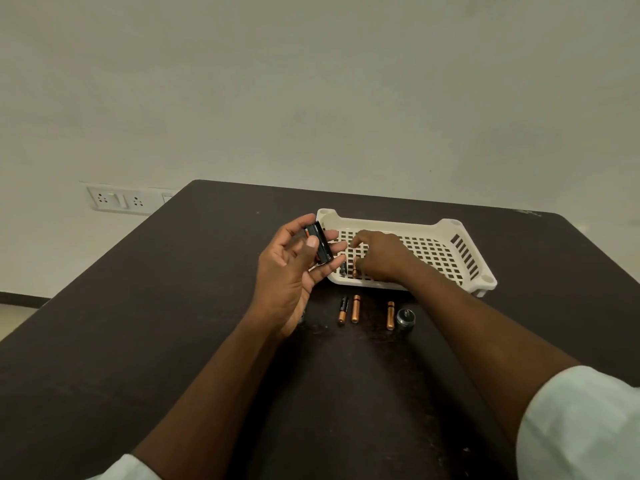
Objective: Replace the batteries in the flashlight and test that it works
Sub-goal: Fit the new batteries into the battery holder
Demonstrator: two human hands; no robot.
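Your left hand (291, 268) clamps the battery holder (319, 242) upright for loading while your right hand (379, 256) reaches, fingers apart, into the basket (450, 225) for batteries (349, 266).

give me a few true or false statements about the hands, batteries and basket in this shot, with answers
1. The left hand holds a black battery holder. True.
2. The right hand rests flat on the table away from the basket. False: it reaches into the white basket, fingers at two batteries lying there.
3. Three batteries lie on the table in front of the basket. True.
4. The flashlight end cap sits inside the basket. False: it stands on the table, right of the rightmost battery.
5. The basket is full of batteries. False: it is mostly bare mesh.
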